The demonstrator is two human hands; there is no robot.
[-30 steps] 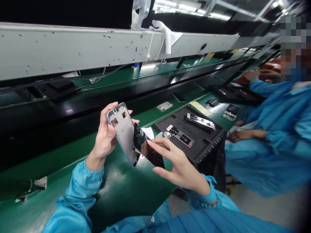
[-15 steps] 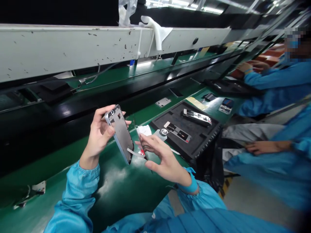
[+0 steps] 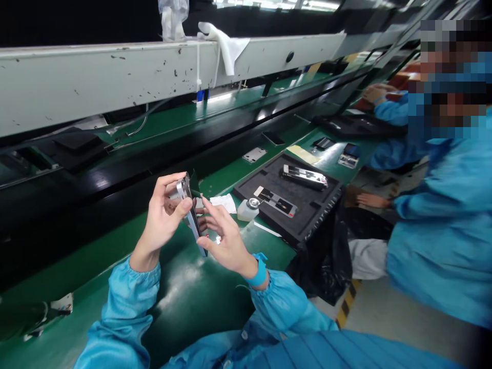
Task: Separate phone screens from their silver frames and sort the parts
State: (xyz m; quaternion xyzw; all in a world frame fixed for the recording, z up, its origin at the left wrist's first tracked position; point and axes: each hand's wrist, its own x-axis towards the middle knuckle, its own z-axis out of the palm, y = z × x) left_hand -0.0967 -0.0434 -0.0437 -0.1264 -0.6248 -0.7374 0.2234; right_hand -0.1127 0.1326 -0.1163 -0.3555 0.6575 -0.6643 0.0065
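My left hand [image 3: 165, 210] grips the upper part of a silver-blue phone frame [image 3: 195, 221], which is tilted with its narrow edge towards me. On its right side my right hand [image 3: 225, 236] holds a thin dark panel [image 3: 195, 184], close against the frame; its fingers partly hide the panel. Whether panel and frame touch all along cannot be made out. Just right of my right hand stand a small white bottle with a metal top [image 3: 248, 209] and a crumpled white tissue [image 3: 225, 203] on the green table [image 3: 184, 297].
A black foam tray [image 3: 246, 187] holds phone parts [image 3: 304, 176] and a grey strip-like part [image 3: 277, 201]. Behind it lie a metal plate [image 3: 254, 155] and a dark phone [image 3: 273, 138]. A white strip [image 3: 267, 229] lies in front. People in blue sit at the right.
My right hand has moved left with the panel, closing the gap to the frame. The frame has turned edge-on, and the white strip between them no longer shows. The view has shifted slightly.
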